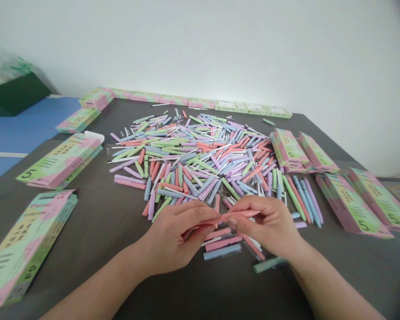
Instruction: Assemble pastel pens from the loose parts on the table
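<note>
Pinching a tapered coral-pink plastic pen point(242, 214) with left hand point(182, 231) and right hand point(270, 224), near a broad pastel heap of plastic pen parts point(186, 155). Seemingly partway, with slim pastel plastic pens point(297, 198) in a row and much left loose.

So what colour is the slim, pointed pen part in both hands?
The pen part is coral pink, clearest in head view.

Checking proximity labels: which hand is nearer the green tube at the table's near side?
Right. The right hand is just beyond the green tube; the left hand is farther off, to its left.
</note>
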`<state>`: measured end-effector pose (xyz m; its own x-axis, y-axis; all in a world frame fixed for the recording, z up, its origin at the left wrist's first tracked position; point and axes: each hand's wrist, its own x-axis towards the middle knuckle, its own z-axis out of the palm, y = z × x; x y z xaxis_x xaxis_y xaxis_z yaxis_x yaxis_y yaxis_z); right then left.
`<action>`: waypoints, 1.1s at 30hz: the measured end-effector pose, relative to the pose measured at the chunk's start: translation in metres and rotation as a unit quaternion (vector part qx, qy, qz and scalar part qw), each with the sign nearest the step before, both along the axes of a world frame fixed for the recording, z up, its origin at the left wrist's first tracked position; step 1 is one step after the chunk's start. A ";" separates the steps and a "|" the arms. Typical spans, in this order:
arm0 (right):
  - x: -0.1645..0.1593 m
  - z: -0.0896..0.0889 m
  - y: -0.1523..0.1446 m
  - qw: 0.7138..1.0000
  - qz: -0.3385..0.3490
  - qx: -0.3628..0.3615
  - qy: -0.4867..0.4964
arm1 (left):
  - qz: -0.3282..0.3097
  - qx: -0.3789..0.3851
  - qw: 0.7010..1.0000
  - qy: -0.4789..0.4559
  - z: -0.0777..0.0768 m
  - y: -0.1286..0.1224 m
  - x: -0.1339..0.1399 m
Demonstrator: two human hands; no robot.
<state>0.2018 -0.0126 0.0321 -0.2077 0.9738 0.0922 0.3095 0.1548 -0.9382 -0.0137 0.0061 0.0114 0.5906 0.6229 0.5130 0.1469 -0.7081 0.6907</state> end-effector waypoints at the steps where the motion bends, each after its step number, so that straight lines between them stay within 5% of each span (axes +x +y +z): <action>1: 0.000 -0.001 0.000 1.000 0.004 -0.006 -0.001 | -0.002 0.001 1.000 0.000 0.000 0.000 0.000; 12: 0.005 -0.009 0.001 0.991 0.050 -0.123 0.003 | -0.013 -0.011 0.999 0.035 -0.003 0.002 -0.003; 24: 0.021 0.003 0.007 0.997 0.034 0.056 -0.040 | 0.010 -0.021 0.999 0.038 0.004 0.003 -0.004; 33: 0.018 -0.003 0.008 0.995 0.051 0.001 -0.082 | 0.054 0.016 0.993 0.104 0.006 0.001 -0.006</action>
<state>0.2193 -0.0048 0.0293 -0.3178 0.9468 0.0504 0.4407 0.1945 -0.8763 -0.0196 0.0067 0.0176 0.6159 0.6745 0.4070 0.3606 -0.7007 0.6156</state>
